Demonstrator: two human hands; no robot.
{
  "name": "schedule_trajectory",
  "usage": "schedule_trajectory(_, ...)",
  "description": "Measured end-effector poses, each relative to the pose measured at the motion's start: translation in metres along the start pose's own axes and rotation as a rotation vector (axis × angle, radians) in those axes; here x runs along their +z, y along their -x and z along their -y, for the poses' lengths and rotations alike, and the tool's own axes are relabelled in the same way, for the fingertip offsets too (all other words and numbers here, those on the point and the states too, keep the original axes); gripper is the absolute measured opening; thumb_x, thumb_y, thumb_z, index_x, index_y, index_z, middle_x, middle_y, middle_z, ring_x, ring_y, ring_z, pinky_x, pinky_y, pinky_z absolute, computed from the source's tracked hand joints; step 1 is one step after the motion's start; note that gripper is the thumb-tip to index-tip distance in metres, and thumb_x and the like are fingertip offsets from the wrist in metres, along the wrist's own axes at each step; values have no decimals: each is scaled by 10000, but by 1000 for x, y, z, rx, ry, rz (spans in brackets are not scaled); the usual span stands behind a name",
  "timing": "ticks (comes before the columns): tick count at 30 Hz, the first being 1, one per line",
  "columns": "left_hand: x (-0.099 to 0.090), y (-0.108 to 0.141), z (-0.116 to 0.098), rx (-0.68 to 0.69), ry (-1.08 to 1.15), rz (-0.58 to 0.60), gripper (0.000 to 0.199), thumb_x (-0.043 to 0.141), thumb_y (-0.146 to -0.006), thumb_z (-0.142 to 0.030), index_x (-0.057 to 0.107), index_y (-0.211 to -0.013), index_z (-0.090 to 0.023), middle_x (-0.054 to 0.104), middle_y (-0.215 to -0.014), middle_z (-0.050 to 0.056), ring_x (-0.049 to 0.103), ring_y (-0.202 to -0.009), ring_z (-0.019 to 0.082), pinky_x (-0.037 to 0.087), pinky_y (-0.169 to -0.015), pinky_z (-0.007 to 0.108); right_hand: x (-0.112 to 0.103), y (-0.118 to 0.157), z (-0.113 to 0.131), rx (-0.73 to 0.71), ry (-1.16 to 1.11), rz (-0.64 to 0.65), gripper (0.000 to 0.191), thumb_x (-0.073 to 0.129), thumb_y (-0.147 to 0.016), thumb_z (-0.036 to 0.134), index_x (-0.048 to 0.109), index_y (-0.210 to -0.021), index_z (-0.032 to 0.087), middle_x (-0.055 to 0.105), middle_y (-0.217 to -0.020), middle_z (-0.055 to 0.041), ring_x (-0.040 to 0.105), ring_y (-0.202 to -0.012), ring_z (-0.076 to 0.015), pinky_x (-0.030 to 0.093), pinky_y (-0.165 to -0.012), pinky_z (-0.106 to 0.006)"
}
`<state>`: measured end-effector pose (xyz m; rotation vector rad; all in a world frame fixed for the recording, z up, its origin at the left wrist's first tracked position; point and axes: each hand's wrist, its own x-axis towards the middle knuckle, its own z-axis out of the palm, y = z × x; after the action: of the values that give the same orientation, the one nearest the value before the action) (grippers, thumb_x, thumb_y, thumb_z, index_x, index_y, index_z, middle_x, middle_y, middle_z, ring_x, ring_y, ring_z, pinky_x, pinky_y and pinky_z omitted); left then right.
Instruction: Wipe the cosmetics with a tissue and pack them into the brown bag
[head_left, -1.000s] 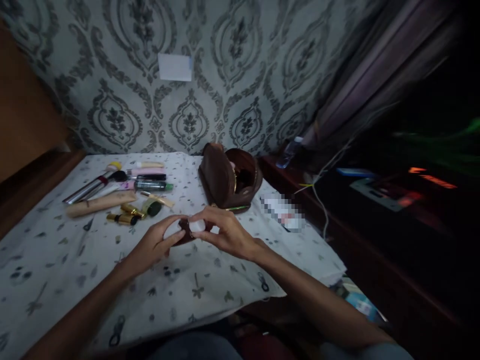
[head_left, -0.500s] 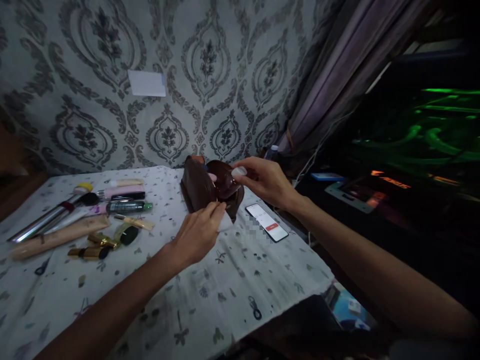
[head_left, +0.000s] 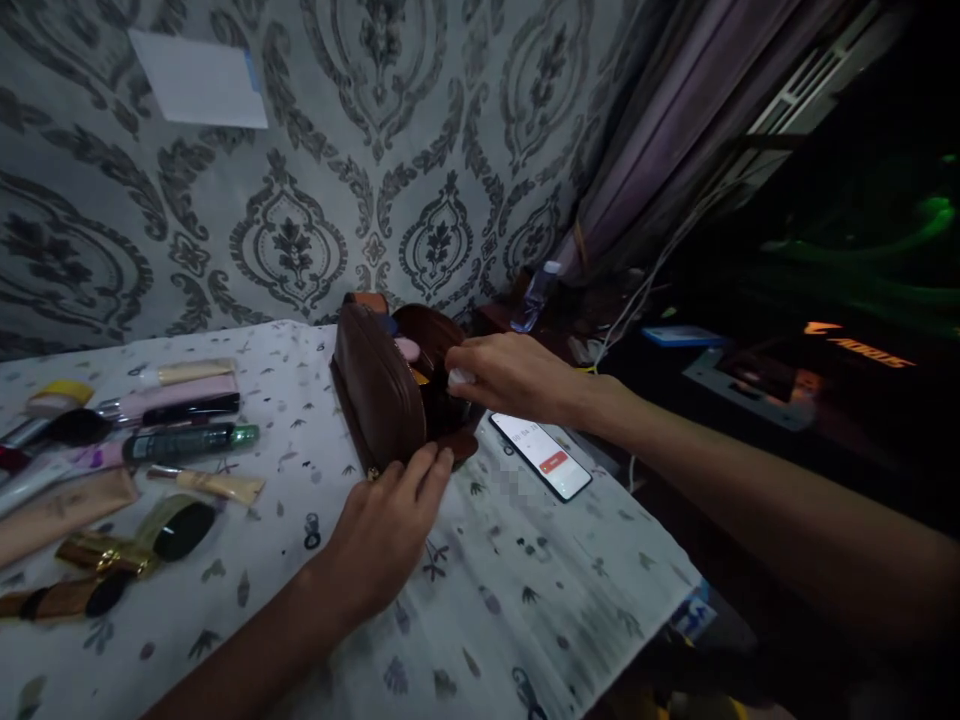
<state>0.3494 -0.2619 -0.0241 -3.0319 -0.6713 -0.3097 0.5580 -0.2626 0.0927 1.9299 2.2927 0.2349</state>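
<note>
A dark brown cosmetic bag (head_left: 379, 375) stands unzipped near the wall, its mouth towards the right. My left hand (head_left: 394, 515) is closed on the bag's near lower edge, thumb side hidden. At the opening, my right hand (head_left: 514, 372) pinches a small whitish object (head_left: 461, 377) too blurred to name. Inside the bag a pink item (head_left: 407, 349) and something yellow show; deeper contents are dark. Just right of the bag, a phone (head_left: 541, 455) lies with its lit screen up.
On the left of the patterned tablecloth (head_left: 465, 620) lie several cosmetics, among them a green-capped tube (head_left: 191, 441), a dark round compact (head_left: 180, 527) and a gold tube (head_left: 105, 552). A clear bottle (head_left: 535, 297) and cables stand behind, near the curtain (head_left: 637, 150).
My right hand has lowered with the whitish object into the bag's mouth. The left hand stays at the bag's near edge, where white material no longer shows under it. The view has shifted right and closer.
</note>
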Motion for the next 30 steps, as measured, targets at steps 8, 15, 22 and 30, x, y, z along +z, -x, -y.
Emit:
schedule_trajectory(8, 7, -2, 4, 69, -22, -55, 812, 404, -700, 29, 327, -1491, -136, 486, -1479, 147, 654, -1009, 236, 577, -612, 305, 7, -6, 0, 5, 64, 8, 145, 632, -905, 262, 639, -1007, 158, 706, -934, -83, 630, -799, -187, 294, -583, -271)
schedule_trajectory(15, 7, 0, 3, 66, -26, -37, 825, 450, -705, 17, 309, -1501, -145, 467, -1496, 143, 651, -1026, 245, 575, -641, 307, 1, -10, 2, -97, 87, 128, 127, 611, -896, 196, 662, -1012, 179, 682, -976, -63, 593, -748, -153, 263, -566, -271)
schedule_trajectory(22, 7, 0, 4, 92, -62, -35, 811, 461, -721, 27, 314, -1502, -131, 462, -1499, 157, 658, -987, 243, 573, -624, 311, 8, -12, 0, -111, 172, 195, 159, 525, -952, 208, 671, -1011, 193, 655, -952, -59, 583, -674, -127, 211, -523, -273)
schedule_trajectory(30, 8, 0, 5, 97, -88, -76, 794, 468, -713, 14, 347, -1485, -131, 487, -1481, 147, 658, -957, 226, 575, -599, 284, 26, 7, 7, -199, 232, 25, 183, 522, -926, 146, 656, -1050, 158, 601, -1029, -105, 588, -781, -178, 364, -601, -295)
